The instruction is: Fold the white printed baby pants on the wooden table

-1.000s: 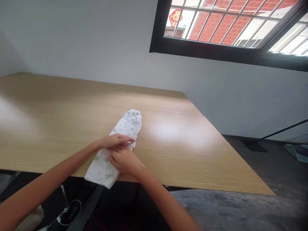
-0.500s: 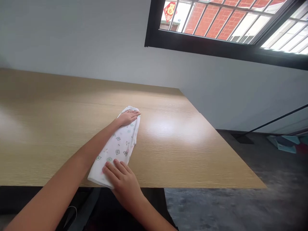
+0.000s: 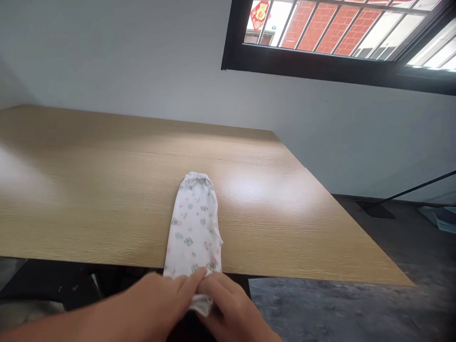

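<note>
A folded white baby garment [image 3: 194,228], printed with small pastel motifs, lies lengthwise on the tabletop, its long axis pointing at 12 o'clock. A gathered elastic cuff [image 3: 197,177] forms the far end. The near end reaches the table's front edge, where a small fold of cloth [image 3: 201,304] bunches up and hangs past the edge, held between the hands.

The left hand [image 3: 153,299] comes in low from 8 o'clock, its forearm almost level along the bottom of the view. Its fingers are pressed together and reach toward 2 o'clock, with the fingertips [image 3: 195,278] on the cloth. The right hand [image 3: 228,304] comes in from 5 o'clock, its fingers [image 3: 217,285] close together and curled over toward the left hand. The two hands nearly meet and pinch the near end of the garment from either side. The thumbs are out of sight, so how they bear on the fold cannot be told.

The light oak-grain table [image 3: 89,204] spreads out around the garment, a fine seam [image 3: 142,151] crossing it at 12 o'clock. Beyond it stands a white wall [image 3: 124,61]. At 1 o'clock, a black-framed window [image 3: 320,61] looks onto red brick. A red diamond-shaped hanging [image 3: 259,14] shows there, its gold marking too small to read. Dark grey floor [image 3: 338,308] lies at 4 o'clock, with a thin black rail [image 3: 423,187] beyond it.
</note>
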### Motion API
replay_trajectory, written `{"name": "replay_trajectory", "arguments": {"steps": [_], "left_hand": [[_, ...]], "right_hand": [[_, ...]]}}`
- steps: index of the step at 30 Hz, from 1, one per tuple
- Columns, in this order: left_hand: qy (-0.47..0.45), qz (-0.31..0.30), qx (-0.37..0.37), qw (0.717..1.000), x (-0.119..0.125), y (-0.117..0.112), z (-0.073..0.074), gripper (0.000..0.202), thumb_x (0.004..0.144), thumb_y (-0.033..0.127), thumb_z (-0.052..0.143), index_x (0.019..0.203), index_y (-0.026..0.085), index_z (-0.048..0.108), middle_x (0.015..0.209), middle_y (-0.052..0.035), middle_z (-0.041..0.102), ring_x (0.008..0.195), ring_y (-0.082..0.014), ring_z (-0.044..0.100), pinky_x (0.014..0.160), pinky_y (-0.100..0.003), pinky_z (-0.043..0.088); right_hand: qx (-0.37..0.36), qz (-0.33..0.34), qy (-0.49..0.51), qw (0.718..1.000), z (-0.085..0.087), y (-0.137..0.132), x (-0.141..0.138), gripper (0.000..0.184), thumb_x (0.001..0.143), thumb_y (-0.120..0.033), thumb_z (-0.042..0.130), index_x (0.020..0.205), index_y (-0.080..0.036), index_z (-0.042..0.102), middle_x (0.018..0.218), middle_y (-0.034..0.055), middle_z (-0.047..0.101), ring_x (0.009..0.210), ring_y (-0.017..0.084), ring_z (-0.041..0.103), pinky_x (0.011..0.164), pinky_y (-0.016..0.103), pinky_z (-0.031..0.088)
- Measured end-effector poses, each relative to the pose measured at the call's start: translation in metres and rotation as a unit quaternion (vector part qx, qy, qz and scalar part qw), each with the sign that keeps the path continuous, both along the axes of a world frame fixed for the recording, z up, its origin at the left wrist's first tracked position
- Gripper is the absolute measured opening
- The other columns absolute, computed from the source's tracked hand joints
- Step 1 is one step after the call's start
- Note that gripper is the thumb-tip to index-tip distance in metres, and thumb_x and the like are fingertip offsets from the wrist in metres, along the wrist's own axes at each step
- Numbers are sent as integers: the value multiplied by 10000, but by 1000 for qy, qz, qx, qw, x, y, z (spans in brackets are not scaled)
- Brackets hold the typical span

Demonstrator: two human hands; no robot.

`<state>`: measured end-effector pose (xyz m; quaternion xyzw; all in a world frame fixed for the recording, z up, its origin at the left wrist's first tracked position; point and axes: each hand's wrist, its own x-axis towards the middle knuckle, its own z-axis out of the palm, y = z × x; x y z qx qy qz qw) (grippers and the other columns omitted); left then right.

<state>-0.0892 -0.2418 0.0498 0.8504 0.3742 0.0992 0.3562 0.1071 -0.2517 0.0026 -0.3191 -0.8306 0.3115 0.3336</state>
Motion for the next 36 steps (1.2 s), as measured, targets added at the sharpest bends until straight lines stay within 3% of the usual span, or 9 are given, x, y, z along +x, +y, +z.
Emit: {"name": "replay_trajectory", "arguments": {"steps": [3, 7, 11, 14, 19, 22, 25, 31, 36], "left_hand": [[25, 33, -9, 999, 9, -14, 19, 400, 819, 321, 424, 1217, 330, 466, 962, -12, 661, 746, -185, 633, 607, -261, 473], [86, 98, 100, 986, 10, 62, 32, 229, 757, 258, 448, 944, 257, 578, 878, -14, 654, 747, -202, 610, 612, -265, 446], [161, 152, 169, 960, 5, 156, 9, 235, 710, 165, 439, 878, 209, 597, 856, -22, 652, 751, -208, 604, 635, -278, 449], [153, 190, 208, 947, 4, 183, -19, 382, 744, 159, 431, 1112, 152, 533, 1121, -99, 583, 1019, -258, 536, 846, -357, 420], [85, 185, 297, 933, 3, 148, -39, 477, 890, 311, 317, 1332, 135, 332, 1407, -77, 311, 1321, -246, 183, 1077, -425, 150], [19, 30, 270, 962, 7, 121, -42, 444, 924, 323, 250, 1346, 210, 334, 1391, -8, 349, 1322, -199, 205, 1099, -372, 113], [22, -102, 172, 980, 18, 116, -52, 414, 938, 300, 228, 1329, 281, 362, 1367, 60, 377, 1287, -159, 294, 1102, -284, 107], [32, -81, 210, 974, 30, 175, -72, 394, 926, 279, 275, 1300, 310, 393, 1383, 52, 348, 1309, -175, 240, 1091, -393, -58], [74, 84, 280, 953, 27, 237, -78, 371, 913, 359, 303, 1256, 339, 443, 1380, 30, 364, 1330, -240, 163, 1047, -539, -43]], "right_hand": [[-11, 1, 18, 1000, 27, 2, 4, 122, 814, -164, 489, 919, -209, 534, 775, 5, 611, 646, 109, 560, 566, 186, 442], [-68, -103, -40, 991, 39, 75, -4, 113, 811, -256, 531, 909, -201, 548, 646, -29, 566, 556, 109, 510, 498, 201, 384], [-51, -150, -99, 982, 20, 175, -21, 110, 814, -241, 528, 867, -149, 557, 822, 21, 590, 743, 127, 535, 641, 227, 416], [-31, -195, -144, 970, 3, 211, -28, 284, 810, -229, 533, 1065, -102, 526, 1091, 116, 537, 986, 194, 498, 792, 301, 425], [144, -144, -150, 967, -10, 179, -22, 336, 873, -166, 373, 1177, -73, 482, 1229, 135, 466, 1160, 224, 391, 998, 393, 306], [190, -11, -161, 968, -19, 139, -18, 337, 882, -182, 347, 1156, -76, 514, 1197, 125, 504, 1155, 211, 410, 1011, 362, 314], [158, 18, -209, 965, -30, 112, -19, 354, 884, -248, 380, 1179, -106, 515, 1228, 112, 490, 1150, 234, 416, 997, 387, 327], [169, -12, -272, 947, -36, 99, -21, 431, 919, -326, 318, 1274, -108, 428, 1305, 100, 420, 1248, 228, 305, 1064, 436, 206], [157, 5, -285, 946, -35, 76, -21, 490, 927, -378, 281, 1383, -205, 240, 1417, 1, 234, 1319, 240, 134, 1075, 476, 165]]}}
